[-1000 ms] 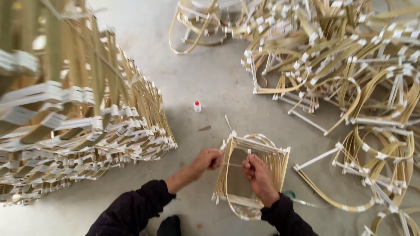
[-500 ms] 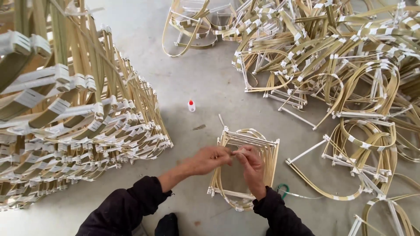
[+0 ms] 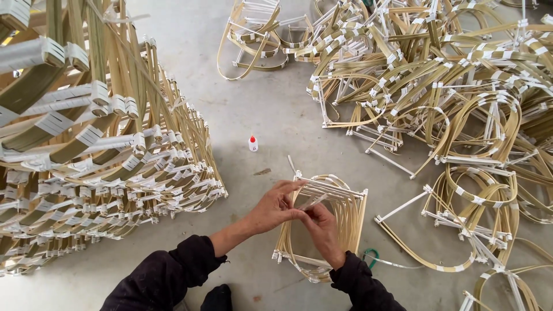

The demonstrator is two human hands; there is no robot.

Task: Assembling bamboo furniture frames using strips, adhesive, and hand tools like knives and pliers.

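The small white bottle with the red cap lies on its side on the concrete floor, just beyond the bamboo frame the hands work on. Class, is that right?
Not quite. The head view shows the small white bottle standing upright, red cap on top, on the concrete floor just beyond the bamboo frame.

Grey concrete floor [image 3: 276, 109]: bamboo frames [image 3: 449, 86], stacked frames [image 3: 98, 173], small bottle [image 3: 253, 143]

Left hand [image 3: 275, 206] now meeting right hand [image 3: 320, 226] (apart a second ago), pinching a thin strip [image 3: 313, 202]
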